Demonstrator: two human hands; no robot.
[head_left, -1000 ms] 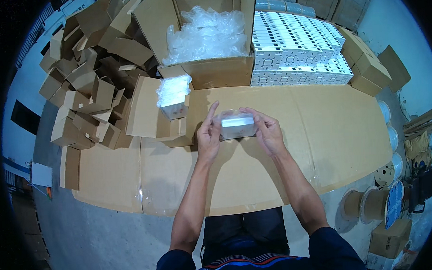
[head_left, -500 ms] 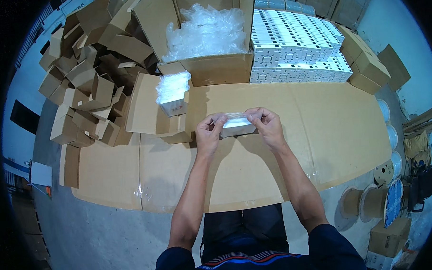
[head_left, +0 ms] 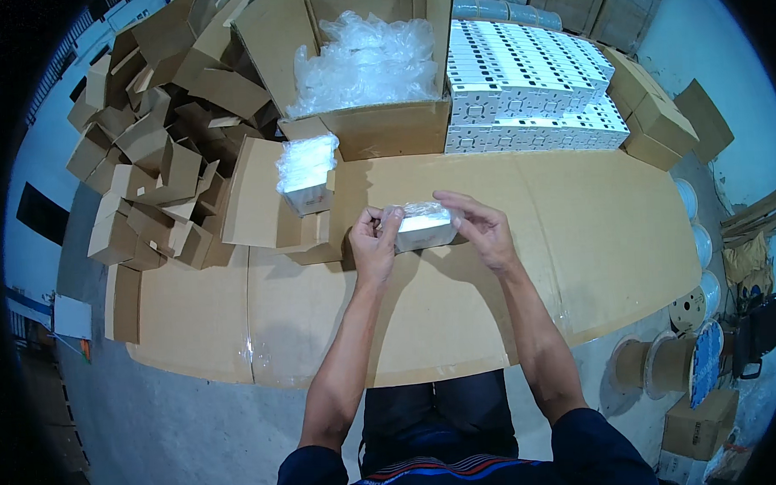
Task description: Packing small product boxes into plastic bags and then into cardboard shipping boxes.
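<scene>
Both hands, left hand (head_left: 373, 240) and right hand (head_left: 481, 229), pinch one plastic-wrapped white box (head_left: 423, 226) over the desk (head_left: 576, 236); many flat cartons (head_left: 158, 156) apparently remain unfilled.

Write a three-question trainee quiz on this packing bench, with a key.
1. True or false: both the left hand and the right hand touch the small white box in clear plastic.
2. What fills the big open carton at the back of the cardboard-covered table? A: clear plastic bags; B: metal screws; C: folded cloth.
3. Fill in: the stacked white boxes stand to the ____ of that carton, as the person sees it.

Key: 1 true; 2 A; 3 right.
</scene>
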